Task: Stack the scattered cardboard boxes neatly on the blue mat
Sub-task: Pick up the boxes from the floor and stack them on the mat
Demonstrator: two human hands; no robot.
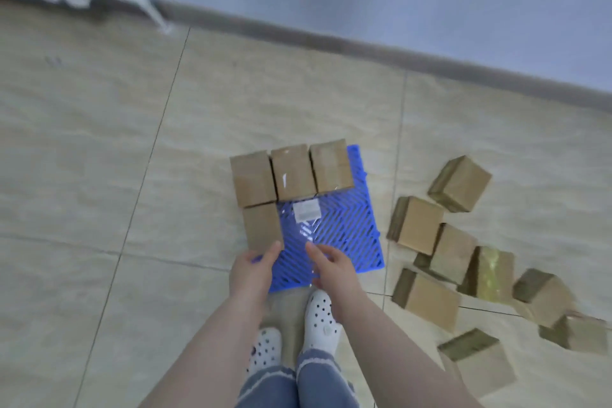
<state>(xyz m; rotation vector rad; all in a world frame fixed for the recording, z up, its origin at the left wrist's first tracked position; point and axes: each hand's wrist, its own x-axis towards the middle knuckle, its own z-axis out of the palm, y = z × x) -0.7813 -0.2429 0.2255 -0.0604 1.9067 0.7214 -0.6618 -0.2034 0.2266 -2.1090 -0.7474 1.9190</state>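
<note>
Fingers of the left hand point(253, 270) loosely spread, tips touching the near edge of the fourth cardboard box point(263, 227), right hand point(331, 267) open and empty over the blue mat point(344, 228), three boxes point(293, 172) lining its far edge, scattered boxes point(463, 258) on the tile floor point(99, 175) to the right.

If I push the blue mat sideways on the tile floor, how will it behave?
The blue mat looks like stiff plastic grid, so it probably stays flat. On smooth tile floor it may slide easily. The four boxes on it would likely ride along, perhaps shifting.
</note>
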